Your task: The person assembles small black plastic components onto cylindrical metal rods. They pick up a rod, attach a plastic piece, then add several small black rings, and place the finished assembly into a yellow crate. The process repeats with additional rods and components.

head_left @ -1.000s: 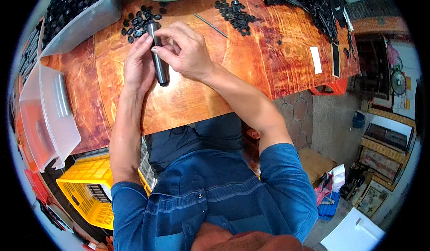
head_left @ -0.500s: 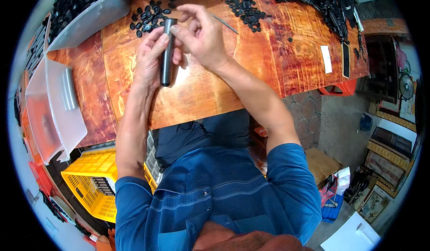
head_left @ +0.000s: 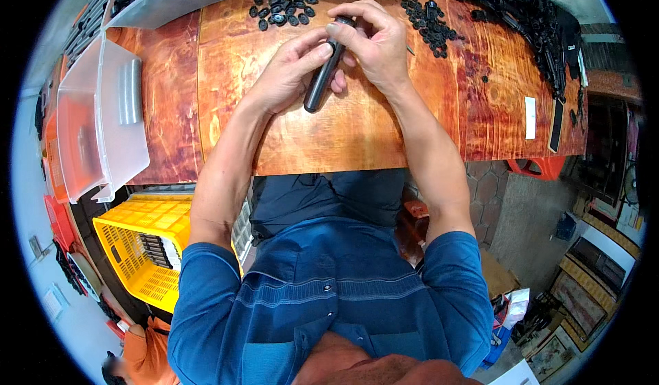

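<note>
A black cylindrical tube (head_left: 318, 91) is held above the wooden table, slanting with its lower end toward me. My left hand (head_left: 292, 73) is closed round its middle, the thumb along its side. At the far end, my right hand (head_left: 377, 47) has thumb and fingers closed on the tube's tip; whether a small part sits between them is hidden. Just beyond my left hand lies a loose group of small black oval caps (head_left: 293, 20). A pile of smaller black pieces (head_left: 434, 31) is to the right of my right hand, beside a thin rod (head_left: 410, 51) partly hidden by that hand.
Clear plastic bins (head_left: 122, 155) line the table's left side, one full of black parts. Black metal assemblies (head_left: 525, 21) are heaped at the far right. A white strip (head_left: 530, 118) lies nearer. A yellow crate (head_left: 147, 285) stands below left; a person in orange (head_left: 145, 351) is behind it.
The whole view has shifted, so the table appears farther right and higher. The tube has tilted from nearly upright in the picture to a slant, and my right fingers have come down onto its far end.
</note>
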Demonstrator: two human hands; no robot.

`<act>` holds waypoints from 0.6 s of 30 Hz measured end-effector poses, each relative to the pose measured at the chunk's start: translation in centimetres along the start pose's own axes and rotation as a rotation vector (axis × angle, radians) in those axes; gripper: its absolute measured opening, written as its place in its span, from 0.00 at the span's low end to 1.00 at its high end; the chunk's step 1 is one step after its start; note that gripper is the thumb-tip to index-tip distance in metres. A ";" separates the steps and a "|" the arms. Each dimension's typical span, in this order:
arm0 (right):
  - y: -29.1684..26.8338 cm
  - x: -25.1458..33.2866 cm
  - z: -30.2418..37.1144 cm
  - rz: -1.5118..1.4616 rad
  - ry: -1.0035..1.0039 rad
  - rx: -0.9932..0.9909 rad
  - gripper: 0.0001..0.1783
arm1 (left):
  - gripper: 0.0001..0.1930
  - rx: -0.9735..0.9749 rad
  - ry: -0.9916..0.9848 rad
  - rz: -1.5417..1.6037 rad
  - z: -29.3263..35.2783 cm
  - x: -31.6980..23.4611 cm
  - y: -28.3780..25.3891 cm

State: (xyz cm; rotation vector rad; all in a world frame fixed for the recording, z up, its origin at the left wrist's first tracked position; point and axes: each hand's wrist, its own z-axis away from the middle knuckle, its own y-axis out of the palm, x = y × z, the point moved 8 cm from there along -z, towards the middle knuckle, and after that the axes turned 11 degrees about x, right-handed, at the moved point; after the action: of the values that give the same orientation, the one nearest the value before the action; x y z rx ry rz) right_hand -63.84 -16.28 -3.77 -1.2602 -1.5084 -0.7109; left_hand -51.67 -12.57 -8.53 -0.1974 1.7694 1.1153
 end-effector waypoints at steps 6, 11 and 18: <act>0.2 -0.1 -0.1 0.004 0.016 0.011 0.11 | 0.18 -0.033 0.017 0.059 -0.1 0.5 -1.1; 0.8 -0.5 -0.2 -0.182 0.028 0.016 0.11 | 0.15 -0.079 0.020 -0.013 0.2 0.6 -1.3; 0.2 -0.9 -0.2 -0.086 0.027 0.088 0.11 | 0.20 -0.062 -0.021 -0.163 0.5 -0.3 -0.8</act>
State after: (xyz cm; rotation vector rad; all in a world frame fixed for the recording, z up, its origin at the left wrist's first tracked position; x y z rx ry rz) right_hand -63.64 -16.75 -4.52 -1.1211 -1.5625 -0.7070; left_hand -50.75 -12.75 -8.79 -0.3595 1.6696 1.0514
